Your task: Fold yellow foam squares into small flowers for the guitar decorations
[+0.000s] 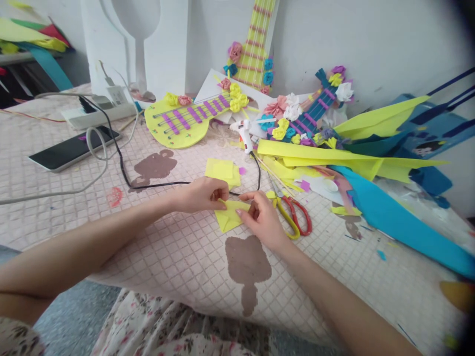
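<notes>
Yellow paper [228, 220] is held by left hand [203, 194] and right hand [265, 221].

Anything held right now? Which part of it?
Yes, a piece of yellow paper: the left grip has its upper-left edge, the right grip its right side. Finger contact underneath is hidden.

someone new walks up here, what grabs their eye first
Probably the bright yellow paper guitar with purple strips, lying at the back, left of centre. Next, in the middle, the person's left hand and right hand hold a small yellow paper, with scissors just to its right. A long blue strip also stands out on the far right.
</notes>
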`<state>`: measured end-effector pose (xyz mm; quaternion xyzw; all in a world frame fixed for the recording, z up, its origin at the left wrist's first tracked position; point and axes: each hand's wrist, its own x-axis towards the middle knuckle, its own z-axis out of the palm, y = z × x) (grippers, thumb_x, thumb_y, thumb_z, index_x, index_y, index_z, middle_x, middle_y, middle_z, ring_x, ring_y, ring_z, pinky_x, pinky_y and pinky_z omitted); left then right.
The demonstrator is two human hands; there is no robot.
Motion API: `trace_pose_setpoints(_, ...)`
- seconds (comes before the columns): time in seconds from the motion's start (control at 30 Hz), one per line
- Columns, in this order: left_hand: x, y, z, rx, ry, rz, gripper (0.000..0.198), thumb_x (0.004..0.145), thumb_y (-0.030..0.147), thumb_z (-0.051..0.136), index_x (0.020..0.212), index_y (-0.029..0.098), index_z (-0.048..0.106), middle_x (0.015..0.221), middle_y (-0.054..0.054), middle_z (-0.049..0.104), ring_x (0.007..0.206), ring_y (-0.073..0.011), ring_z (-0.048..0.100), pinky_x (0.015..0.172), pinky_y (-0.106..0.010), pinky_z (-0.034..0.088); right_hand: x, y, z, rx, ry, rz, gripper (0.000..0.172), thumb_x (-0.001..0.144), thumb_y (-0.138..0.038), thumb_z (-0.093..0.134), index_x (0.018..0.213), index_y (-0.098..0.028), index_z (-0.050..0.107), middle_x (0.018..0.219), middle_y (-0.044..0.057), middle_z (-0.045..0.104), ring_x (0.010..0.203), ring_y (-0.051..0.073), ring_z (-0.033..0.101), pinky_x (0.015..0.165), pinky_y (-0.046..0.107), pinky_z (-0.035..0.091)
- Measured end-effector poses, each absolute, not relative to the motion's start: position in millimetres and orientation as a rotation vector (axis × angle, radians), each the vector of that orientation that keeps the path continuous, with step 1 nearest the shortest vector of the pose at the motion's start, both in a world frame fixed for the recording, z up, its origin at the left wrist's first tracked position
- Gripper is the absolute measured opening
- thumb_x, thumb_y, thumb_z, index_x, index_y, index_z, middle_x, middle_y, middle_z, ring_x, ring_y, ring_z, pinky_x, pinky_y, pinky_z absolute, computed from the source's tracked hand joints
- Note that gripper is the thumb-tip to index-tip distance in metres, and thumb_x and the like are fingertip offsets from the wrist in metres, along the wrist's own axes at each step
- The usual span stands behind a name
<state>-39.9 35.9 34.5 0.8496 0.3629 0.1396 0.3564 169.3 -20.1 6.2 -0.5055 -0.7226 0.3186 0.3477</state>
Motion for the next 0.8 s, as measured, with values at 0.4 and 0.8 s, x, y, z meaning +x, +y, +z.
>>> trace_pose_setpoints(0.4,-34,31,22,1.485,0.630,0.440,0.036,0.070,0.031,0.073,0.096,0.013,0.056,0.091,-0.006,0.066,0.080,-0.0136,0.062,0.072,-0.027,0.049,169,-21,-2,-1.115,-1.185,1.259,0.020,0.080,-0.037,0.066,0.079,-0.021,0.054,0.067,-0.005,0.050,0.055,0.008,0.040,0.048,0.020,0.034)
trace_pose_setpoints(0.8,-45,34,32,1.646,0.731,0.194,0.014,0.074,0.025,0.065,0.081,0.014,0.060,0.068,0.002,0.061,0.060,-0.0088,0.056,0.054,-0.018,0.042,173,-20,3,-1.158,-1.371,1.347,0.021,0.076,-0.034,0.067,0.088,-0.022,0.055,0.074,-0.002,0.056,0.067,0.012,0.054,0.061,0.025,0.047)
